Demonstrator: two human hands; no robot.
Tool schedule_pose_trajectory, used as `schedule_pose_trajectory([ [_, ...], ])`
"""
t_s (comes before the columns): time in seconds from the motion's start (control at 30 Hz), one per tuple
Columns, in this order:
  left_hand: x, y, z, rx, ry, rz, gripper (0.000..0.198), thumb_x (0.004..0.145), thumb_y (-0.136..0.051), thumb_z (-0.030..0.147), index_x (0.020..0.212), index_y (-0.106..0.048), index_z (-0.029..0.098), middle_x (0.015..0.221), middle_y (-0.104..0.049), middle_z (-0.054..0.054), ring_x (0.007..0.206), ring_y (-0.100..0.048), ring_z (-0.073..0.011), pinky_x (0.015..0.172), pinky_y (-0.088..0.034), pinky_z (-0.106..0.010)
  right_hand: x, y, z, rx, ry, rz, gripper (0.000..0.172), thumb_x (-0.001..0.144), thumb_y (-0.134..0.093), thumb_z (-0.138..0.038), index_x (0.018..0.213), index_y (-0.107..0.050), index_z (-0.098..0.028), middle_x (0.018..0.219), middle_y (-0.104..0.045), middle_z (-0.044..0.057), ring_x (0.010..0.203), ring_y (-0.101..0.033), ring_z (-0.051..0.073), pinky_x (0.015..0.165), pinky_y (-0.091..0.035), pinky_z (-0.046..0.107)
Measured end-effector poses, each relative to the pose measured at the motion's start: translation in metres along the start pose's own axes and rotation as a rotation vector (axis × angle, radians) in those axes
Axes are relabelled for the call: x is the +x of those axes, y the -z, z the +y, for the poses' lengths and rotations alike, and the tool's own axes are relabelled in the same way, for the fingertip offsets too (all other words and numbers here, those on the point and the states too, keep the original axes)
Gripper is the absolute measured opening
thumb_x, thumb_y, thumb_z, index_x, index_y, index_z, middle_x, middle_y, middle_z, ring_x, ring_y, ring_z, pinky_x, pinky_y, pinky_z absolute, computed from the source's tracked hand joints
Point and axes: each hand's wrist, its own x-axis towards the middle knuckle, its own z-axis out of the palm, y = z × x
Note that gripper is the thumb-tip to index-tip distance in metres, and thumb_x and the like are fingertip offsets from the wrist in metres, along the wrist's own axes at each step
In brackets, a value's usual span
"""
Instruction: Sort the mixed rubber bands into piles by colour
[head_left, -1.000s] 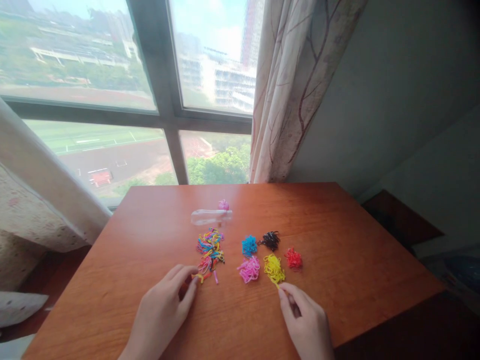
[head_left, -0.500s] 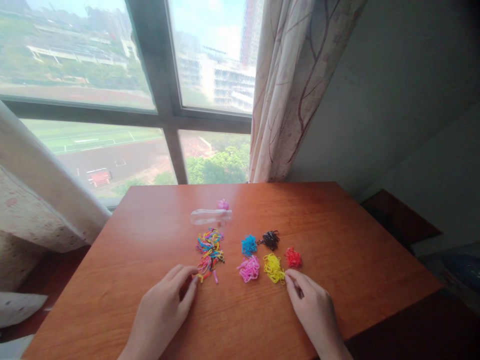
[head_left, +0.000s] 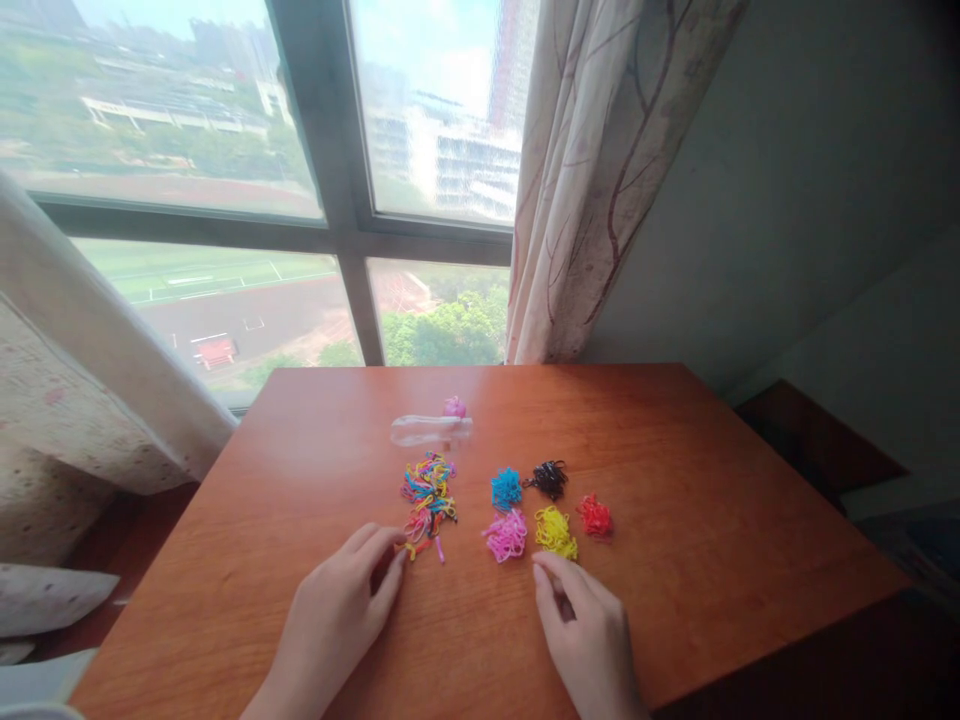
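Observation:
My left hand rests at the near left edge of a mixed pile of coloured rubber bands. Its thumb and forefinger are pinched beside a yellow rubber band; whether they grip anything is hidden. A short pink band lies just right of it. My right hand hovers low in front of the yellow rubber bands, its thumb and fingertips closed together, and anything between them is too small to see. Sorted heaps surround it: pink bands, blue bands, black bands and red bands.
Behind the mixed pile lies a clear plastic bag, with a small pink object at its far side. The wooden table reaches to a window with curtains on both sides.
My right hand has moved left, from the right side of the yellow heap to its near left side. My left hand stays by the mixed pile. The whole view has shifted slightly.

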Motion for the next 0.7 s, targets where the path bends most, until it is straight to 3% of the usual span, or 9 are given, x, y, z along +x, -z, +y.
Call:
schedule_pose_trajectory([
  [0.23, 0.002, 0.001, 0.002, -0.019, 0.032, -0.038, 0.021, 0.093, -0.045, 0.030, 0.090, -0.065, 0.027, 0.088, -0.069, 0.001, 0.075, -0.068, -0.0148, 0.064, -0.049, -0.023, -0.001, -0.028, -0.044, 0.068, 0.037, -0.190, 0.029, 0.099, -0.040, -0.023, 0.091, -0.067, -0.024, 0.075, -0.070, 0.002, 0.068, -0.068, 0.016, 0.066, -0.046, 0.022],
  [0.53, 0.002, 0.001, 0.002, -0.002, 0.037, -0.092, 0.022, 0.093, -0.043, 0.032, 0.086, -0.063, 0.025, 0.087, -0.066, 0.000, 0.075, -0.066, -0.0159, 0.068, -0.049, -0.025, 0.014, -0.053, -0.065, -0.113, -0.023, -0.332, 0.012, 0.090, -0.053, -0.017, 0.092, -0.061, -0.025, 0.075, -0.069, -0.002, 0.065, -0.067, 0.018, 0.055, -0.037, 0.026],
  [0.7, 0.001, 0.001, 0.002, -0.015, 0.029, -0.080, 0.022, 0.093, -0.043, 0.032, 0.086, -0.063, 0.025, 0.087, -0.067, 0.000, 0.076, -0.067, -0.0159, 0.068, -0.049, -0.025, 0.020, -0.064, -0.077, -0.182, -0.035, -0.326, 0.009, 0.088, -0.060, -0.016, 0.090, -0.058, -0.025, 0.073, -0.068, -0.003, 0.063, -0.067, 0.020, 0.054, -0.034, 0.026],
])
